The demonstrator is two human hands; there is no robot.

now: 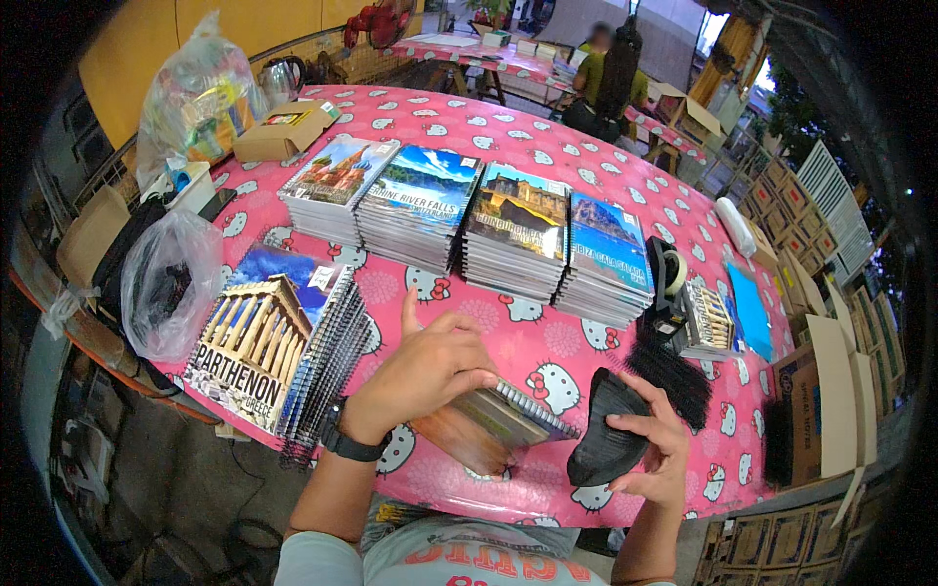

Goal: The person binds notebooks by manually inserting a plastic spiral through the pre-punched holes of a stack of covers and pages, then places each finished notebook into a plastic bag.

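My left hand point(430, 371), with a dark wristband at its wrist, grips a spiral-bound notebook point(489, 425) by its upper side, index finger lifted. The notebook stands tilted on the pink table, its wire binding facing up and right. My right hand point(655, 439) holds a black folded piece point(606, 430) that looks like cloth, thumb and fingers round its right side. Left of my left hand leans a stack of spiral notebooks point(264, 332) with a columned temple on the cover. Beyond my hands stand several notebook stacks point(513, 230) with landscape covers.
Next to the black piece lies a dark bristly bundle point(669, 381). A tape dispenser point(669, 283), a small notebook stack point(708, 322) and a blue sheet point(747, 308) are at right. Plastic bags point(176, 283) and a cardboard box point(283, 132) sit left. A person point(611, 78) is at the back.
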